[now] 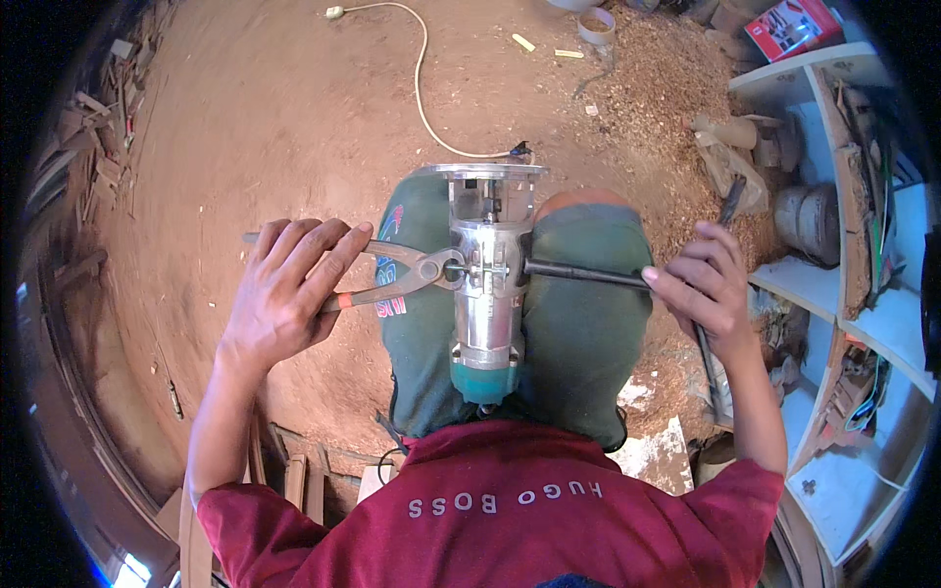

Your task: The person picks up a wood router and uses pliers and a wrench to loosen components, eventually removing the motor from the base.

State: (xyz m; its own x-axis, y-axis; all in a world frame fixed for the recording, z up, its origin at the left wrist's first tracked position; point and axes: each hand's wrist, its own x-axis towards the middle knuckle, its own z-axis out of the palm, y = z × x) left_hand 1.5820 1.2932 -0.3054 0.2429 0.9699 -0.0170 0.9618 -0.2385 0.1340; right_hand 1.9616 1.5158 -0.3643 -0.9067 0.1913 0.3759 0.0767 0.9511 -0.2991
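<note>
Lying over my thighs is a trim router with a silver metal body, a green end cap and a round base plate at its far end. My left hand is closed around the handles of slip-joint pliers. Their jaws meet the left side of the router's clamp, at a small bolt. From the right, the shaft of a black T-handle socket wrench reaches the same clamp. My right hand grips this wrench where its crossbar meets the shaft. The exact hold of the jaws is too small to make out.
A pale power cord runs across the dirt floor to a plug. Wood shavings are heaped at the far right. A light-blue shelf unit with clutter stands at right. Wood offcuts lie along the left.
</note>
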